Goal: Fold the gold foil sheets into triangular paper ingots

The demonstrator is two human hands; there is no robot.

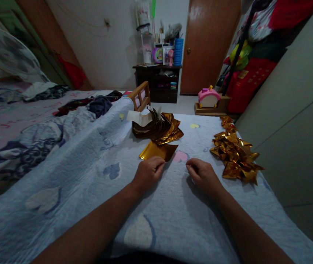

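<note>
My left hand is closed on the near edge of a sheet of gold foil paper, pinching it between thumb and fingers. To its right, my right hand hovers low over the bedspread with its fingertips pressed together; whether anything is between them is too small to see. Just beyond the held sheet lies a fanned stack of gold foil sheets with brown and pale backs. Folded gold foil pieces form a heap to the right of my right hand.
A light blue quilt with heart shapes covers the surface. Clothes lie along the left. A wooden bed rail rises behind the stack, and a pale cabinet borders the right side. A pink toy stands beyond the far edge.
</note>
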